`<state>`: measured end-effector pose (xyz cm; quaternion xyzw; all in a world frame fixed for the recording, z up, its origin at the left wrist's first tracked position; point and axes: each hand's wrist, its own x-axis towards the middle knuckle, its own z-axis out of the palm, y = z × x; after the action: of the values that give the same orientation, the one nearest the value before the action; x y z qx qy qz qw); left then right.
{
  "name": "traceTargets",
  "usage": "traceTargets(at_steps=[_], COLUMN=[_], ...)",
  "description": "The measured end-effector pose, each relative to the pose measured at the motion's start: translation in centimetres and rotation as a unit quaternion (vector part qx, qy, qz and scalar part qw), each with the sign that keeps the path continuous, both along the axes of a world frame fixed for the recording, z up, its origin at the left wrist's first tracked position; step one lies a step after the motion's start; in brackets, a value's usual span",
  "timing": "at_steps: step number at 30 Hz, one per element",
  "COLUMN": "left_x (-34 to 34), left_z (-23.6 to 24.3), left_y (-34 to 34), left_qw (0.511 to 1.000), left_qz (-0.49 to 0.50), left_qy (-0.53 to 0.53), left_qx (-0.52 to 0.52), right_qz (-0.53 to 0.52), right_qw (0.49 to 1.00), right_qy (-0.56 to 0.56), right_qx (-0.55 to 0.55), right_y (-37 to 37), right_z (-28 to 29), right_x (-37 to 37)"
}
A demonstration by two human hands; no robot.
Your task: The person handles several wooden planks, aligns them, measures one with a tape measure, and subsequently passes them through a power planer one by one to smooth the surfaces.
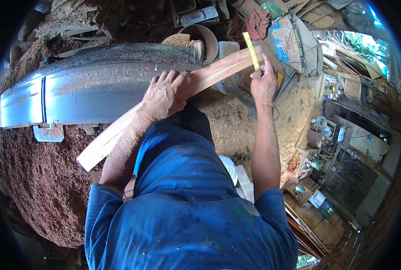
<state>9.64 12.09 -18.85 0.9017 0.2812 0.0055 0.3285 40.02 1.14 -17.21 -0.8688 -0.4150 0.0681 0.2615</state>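
A long pale wooden board [214, 73] runs diagonally from lower left to upper right along the near edge of a long metal machine bed [81, 96]. My left hand [166, 94] is closed over the board near its middle. My right hand [262, 81] is at the board's upper right end, index finger extended and the other fingers curled on a yellow measuring strip [250, 48], which lies crosswise over that end with its tip sticking up beyond the wood.
Reddish shavings [34, 184] are heaped below the machine. A rusty bucket [202, 40], red gloves [257, 22] and cardboard [290, 40] lie beyond. A sawdust-covered floor [290, 117] and cluttered shelving with cans [317, 164] are at the right.
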Motion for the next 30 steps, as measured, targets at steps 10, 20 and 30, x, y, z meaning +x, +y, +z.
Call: traceTargets(at_steps=[10,20,30], left_x=[-3.1,1.1,18.5], left_z=[2.1,6.7,4.1], left_y=[-4.1,-4.7,-7.6], left_qw=[0.984,0.975,0.896], left_qz=[0.084,0.174,0.213], left_qy=[-0.004,-0.111,-0.190], left_qx=[0.159,0.081,-0.341], right_qz=[0.279,0.528,0.088], right_qw=[0.957,0.834,0.833], right_qy=[-0.058,-0.133,0.453], right_qx=[0.054,0.095,0.306], right_y=[-0.9,4.3,-2.9], right_z=[3.7,7.8,5.3], right_x=[-8.0,-7.4,3.3])
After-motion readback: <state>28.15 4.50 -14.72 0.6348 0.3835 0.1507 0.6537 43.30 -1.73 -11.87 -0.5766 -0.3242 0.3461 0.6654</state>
